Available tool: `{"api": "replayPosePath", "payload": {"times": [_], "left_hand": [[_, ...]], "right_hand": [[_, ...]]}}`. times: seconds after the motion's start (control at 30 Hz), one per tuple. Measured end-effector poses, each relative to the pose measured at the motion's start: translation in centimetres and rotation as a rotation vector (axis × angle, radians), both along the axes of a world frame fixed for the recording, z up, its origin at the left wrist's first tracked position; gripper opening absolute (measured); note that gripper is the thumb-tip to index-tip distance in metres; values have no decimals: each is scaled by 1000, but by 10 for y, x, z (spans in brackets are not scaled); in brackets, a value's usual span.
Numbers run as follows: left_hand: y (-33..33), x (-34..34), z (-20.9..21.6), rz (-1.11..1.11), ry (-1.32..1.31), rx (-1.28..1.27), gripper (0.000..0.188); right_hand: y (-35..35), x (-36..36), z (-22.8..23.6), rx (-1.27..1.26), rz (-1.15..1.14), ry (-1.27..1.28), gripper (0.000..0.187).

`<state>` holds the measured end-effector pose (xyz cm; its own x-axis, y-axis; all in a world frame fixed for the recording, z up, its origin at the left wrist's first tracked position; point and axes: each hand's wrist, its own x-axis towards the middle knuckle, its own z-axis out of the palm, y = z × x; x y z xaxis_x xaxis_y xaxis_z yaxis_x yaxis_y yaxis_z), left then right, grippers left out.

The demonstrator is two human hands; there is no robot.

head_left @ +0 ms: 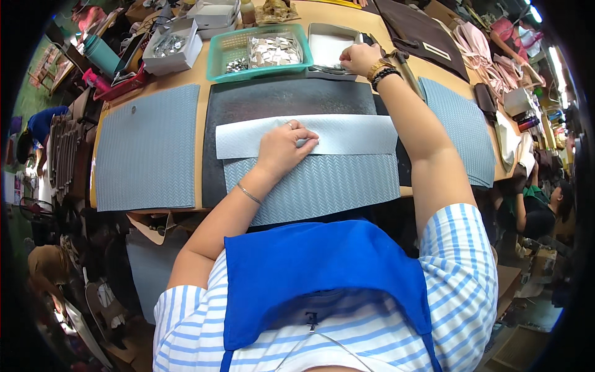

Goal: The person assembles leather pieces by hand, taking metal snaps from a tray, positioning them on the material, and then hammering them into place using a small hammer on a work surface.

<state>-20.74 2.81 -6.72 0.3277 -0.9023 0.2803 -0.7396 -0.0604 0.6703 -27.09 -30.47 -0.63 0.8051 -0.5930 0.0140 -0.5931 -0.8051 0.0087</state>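
Left hand (pixel 289 144) touches a pale, textured strip (pixel 359 131), right hand (pixel 361 59) at rectangular tray (pixel 327 44).

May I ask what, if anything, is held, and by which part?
Cannot be told: left hand lies on a folded blue-grey textured sheet, right hand at a white rectangular tray.

Grey-blue herringbone-textured rectangular sheet (pixel 328 183), flat, 12 o'clock end apparently folded over, pale side up; shallow open rectangular tray (pixel 328 46), white inside, at sheet's 12 o'clock
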Motion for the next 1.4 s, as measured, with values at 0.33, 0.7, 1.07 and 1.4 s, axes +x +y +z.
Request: {"api": "replayPosePath", "payload": {"times": [0.33,0.7,1.07,1.4], "left_hand": [[3,0,-1,12,56,-10,14],[0,5,-7,-57,85,-44,34],[3,7,-10,-20,89,-20,68],[4,4,-6,-38,148,-66,35]], "right_hand": [[2,20,-18,168,-192,-3,13],[-3,-21,-22,63,-46,-284,21],[197,-89,-34,838,144,-530,18],[198,-92,-64,702,114,-664,22]]}}
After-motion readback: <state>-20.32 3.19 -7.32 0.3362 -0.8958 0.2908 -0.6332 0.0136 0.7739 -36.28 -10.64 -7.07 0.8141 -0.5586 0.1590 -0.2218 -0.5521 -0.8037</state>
